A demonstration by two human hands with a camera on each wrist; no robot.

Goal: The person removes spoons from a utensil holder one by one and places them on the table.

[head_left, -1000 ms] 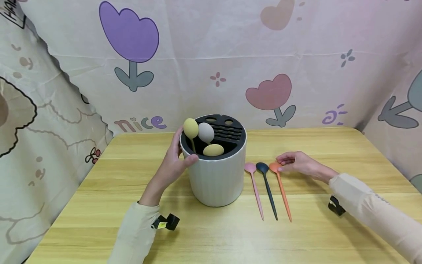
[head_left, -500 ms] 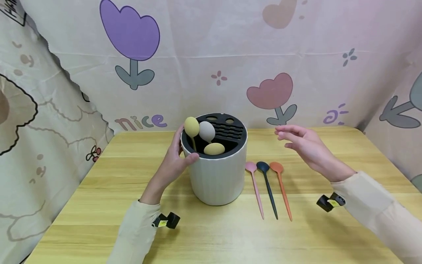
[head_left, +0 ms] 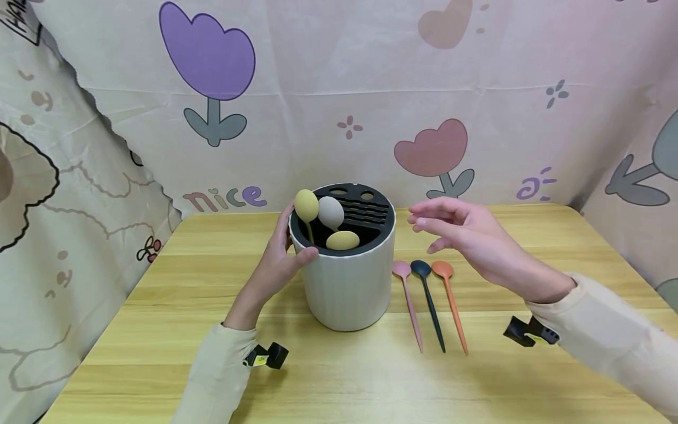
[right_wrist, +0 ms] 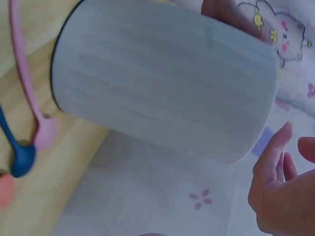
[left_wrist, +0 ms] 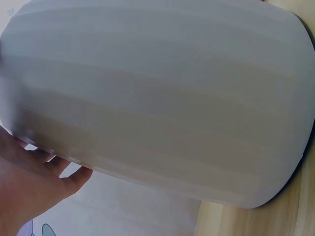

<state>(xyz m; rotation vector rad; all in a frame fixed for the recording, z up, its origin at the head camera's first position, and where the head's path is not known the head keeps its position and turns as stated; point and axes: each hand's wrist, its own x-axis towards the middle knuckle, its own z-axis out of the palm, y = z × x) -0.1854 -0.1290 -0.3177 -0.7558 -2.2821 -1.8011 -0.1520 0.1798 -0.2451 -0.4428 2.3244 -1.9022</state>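
A white ribbed utensil holder (head_left: pixel 346 294) with a black slotted lid (head_left: pixel 365 209) stands upright on the table. My left hand (head_left: pixel 275 268) grips its left side, thumb at the front rim and fingers around the back. Two yellow spoons, one upright (head_left: pixel 307 206) and one lower at the front (head_left: pixel 343 240), and a grey spoon (head_left: pixel 331 213) poke out of the lid's large opening. My right hand (head_left: pixel 471 241) hovers to the right of the holder, fingers loosely bent and holding nothing. Below it lie a pink spoon (head_left: pixel 402 269), a dark blue spoon (head_left: pixel 421 269) and an orange spoon (head_left: pixel 442 270).
The three loose spoons lie side by side, bowls toward the back, on the wooden table (head_left: pixel 159 330). A printed cloth (head_left: pixel 307 59) hangs behind the table's back edge and along both sides. Each sleeve carries a small black camera, such as the left one (head_left: pixel 267 355).
My right hand has left the orange spoon, risen above the table and moved left toward the holder. The spoons lie as before, and my left hand keeps its grip on the holder.
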